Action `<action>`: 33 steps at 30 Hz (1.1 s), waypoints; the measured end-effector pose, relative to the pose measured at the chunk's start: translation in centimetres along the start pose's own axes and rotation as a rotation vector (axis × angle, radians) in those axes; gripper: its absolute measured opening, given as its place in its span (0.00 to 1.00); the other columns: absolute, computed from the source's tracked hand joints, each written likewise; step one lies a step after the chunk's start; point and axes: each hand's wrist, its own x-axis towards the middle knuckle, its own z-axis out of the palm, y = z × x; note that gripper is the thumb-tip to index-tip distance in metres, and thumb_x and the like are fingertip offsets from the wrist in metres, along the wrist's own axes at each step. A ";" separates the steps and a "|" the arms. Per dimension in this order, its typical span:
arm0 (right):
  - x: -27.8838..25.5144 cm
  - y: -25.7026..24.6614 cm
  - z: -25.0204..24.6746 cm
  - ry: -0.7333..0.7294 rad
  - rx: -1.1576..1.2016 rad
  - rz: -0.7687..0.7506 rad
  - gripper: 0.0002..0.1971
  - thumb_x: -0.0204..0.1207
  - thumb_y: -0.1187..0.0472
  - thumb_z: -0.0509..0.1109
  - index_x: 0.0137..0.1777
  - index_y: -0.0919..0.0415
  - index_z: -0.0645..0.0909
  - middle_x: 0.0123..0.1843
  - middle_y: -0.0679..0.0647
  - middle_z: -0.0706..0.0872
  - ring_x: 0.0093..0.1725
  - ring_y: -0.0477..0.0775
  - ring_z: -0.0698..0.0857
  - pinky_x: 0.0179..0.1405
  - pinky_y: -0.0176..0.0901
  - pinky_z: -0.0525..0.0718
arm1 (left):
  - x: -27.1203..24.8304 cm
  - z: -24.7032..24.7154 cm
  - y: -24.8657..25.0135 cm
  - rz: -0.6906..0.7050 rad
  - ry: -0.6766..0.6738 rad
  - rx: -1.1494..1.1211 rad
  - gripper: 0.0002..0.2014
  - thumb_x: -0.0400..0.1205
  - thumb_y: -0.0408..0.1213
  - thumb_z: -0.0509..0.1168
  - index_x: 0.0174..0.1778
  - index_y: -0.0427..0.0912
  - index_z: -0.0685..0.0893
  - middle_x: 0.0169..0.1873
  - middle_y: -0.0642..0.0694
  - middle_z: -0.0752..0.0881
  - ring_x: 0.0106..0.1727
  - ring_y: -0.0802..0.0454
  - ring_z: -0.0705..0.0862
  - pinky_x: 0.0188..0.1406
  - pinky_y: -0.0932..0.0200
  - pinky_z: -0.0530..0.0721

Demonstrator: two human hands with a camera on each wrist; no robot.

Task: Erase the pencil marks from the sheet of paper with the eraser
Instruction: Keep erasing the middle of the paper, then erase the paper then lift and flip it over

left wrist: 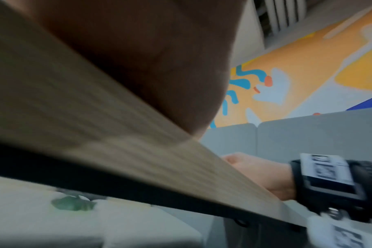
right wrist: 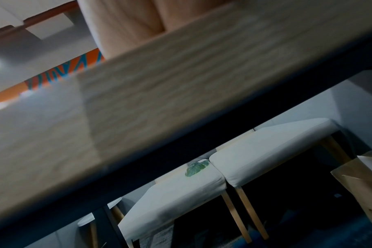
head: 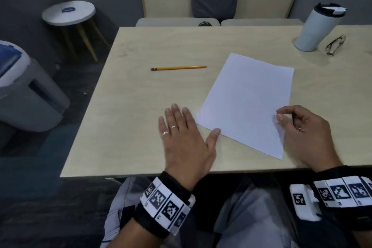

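A white sheet of paper (head: 247,102) lies slanted on the pale wooden table (head: 141,90); I can make out no pencil marks on it. My right hand (head: 281,116) rests at the sheet's right edge with its fingers curled. Thumb and forefinger pinch a small whitish block that looks like the eraser (head: 278,118). My left hand (head: 191,127) lies flat on the table beside the sheet's near-left corner, fingers straight, thumb tip at the paper's edge. The left wrist view shows only my dark palm (left wrist: 138,58) on the table edge, and the right wrist view shows finger undersides (right wrist: 125,25).
A yellow pencil (head: 178,68) lies left of the sheet. A white tumbler (head: 316,28) and folded glasses (head: 335,45) stand at the far right. Two cushioned chairs (head: 177,22) sit behind the table. A round stool (head: 68,13) and a grey bin (head: 26,90) stand to the left.
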 end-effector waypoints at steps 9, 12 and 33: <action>-0.4 -0.6 0.1 0.008 -0.020 -0.010 0.02 0.86 0.60 0.76 0.52 0.52 0.89 0.24 0.42 0.74 0.28 0.45 0.73 0.31 0.27 0.71 | -1.3 1.5 8.3 0.596 -0.116 -0.001 0.34 0.93 0.63 0.38 0.94 0.56 0.43 0.93 0.50 0.36 0.91 0.37 0.29 0.86 0.33 0.24; -0.4 -0.6 0.1 0.003 -0.026 -0.011 0.02 0.87 0.60 0.76 0.52 0.52 0.89 0.24 0.43 0.74 0.29 0.47 0.73 0.32 0.27 0.71 | -0.2 1.0 8.4 0.483 -0.141 0.057 0.38 0.90 0.68 0.33 0.93 0.53 0.36 0.92 0.49 0.32 0.90 0.38 0.26 0.85 0.33 0.22; -0.8 0.2 1.1 0.061 -0.004 -0.013 0.04 0.88 0.58 0.74 0.55 0.57 0.89 0.30 0.30 0.85 0.31 0.33 0.82 0.35 0.18 0.73 | -0.4 -1.0 -2.7 0.157 -0.148 0.069 0.52 0.82 0.78 0.30 0.92 0.42 0.33 0.91 0.44 0.29 0.90 0.40 0.25 0.86 0.33 0.25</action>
